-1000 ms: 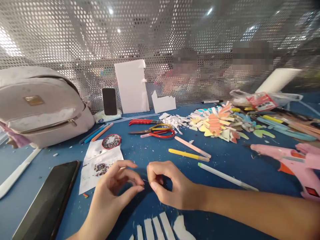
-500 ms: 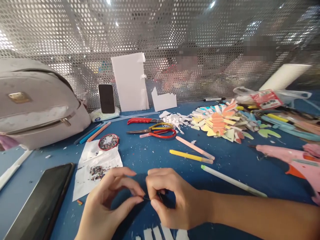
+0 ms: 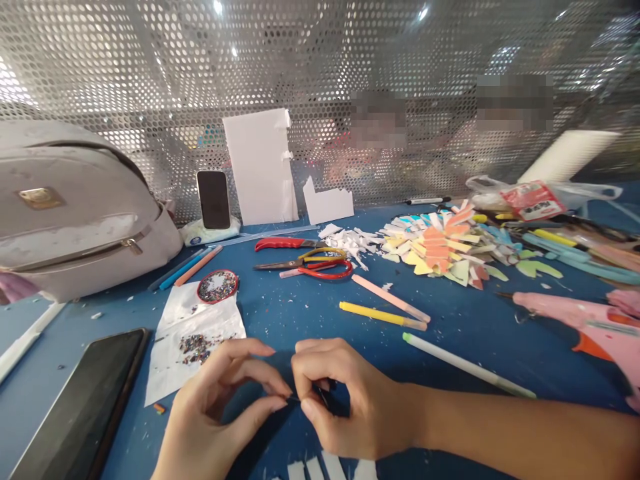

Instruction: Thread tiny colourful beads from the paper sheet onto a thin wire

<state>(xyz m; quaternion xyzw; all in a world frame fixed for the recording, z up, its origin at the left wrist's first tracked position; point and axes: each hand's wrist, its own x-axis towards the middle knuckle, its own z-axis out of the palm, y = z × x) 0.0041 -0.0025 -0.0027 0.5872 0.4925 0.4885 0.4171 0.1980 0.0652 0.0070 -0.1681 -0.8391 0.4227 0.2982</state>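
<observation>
Near the front of the blue table, my left hand (image 3: 220, 407) is in a pinch, thumb and forefinger nearly meeting. Close beside it on the right, my right hand (image 3: 355, 397) has its fingers curled and its thumb pressed in. A thin dark strand (image 3: 295, 399) seems to run between the fingertips of both; most of it is hidden, and its kind cannot be told. White paper strips (image 3: 315, 469) lie just below the hands. Behind my left hand is a white sheet (image 3: 165, 360) bearing a heap of tiny multicoloured beads (image 3: 195, 348) and a red-rimmed round dish (image 3: 218, 287).
Scissors (image 3: 320, 263), a red-handled cutter (image 3: 280, 245) and markers (image 3: 383, 315) lie ahead. Paper scraps (image 3: 435, 247) are heaped beyond. At right rests a pink glue gun (image 3: 575, 317); at left, a phone (image 3: 80, 407) and a backpack (image 3: 75, 220). A perforated metal screen (image 3: 310, 53) stands behind.
The view has tilted up very slightly. Both hands keep almost the same pose and place, the fingertips still pinched close together.
</observation>
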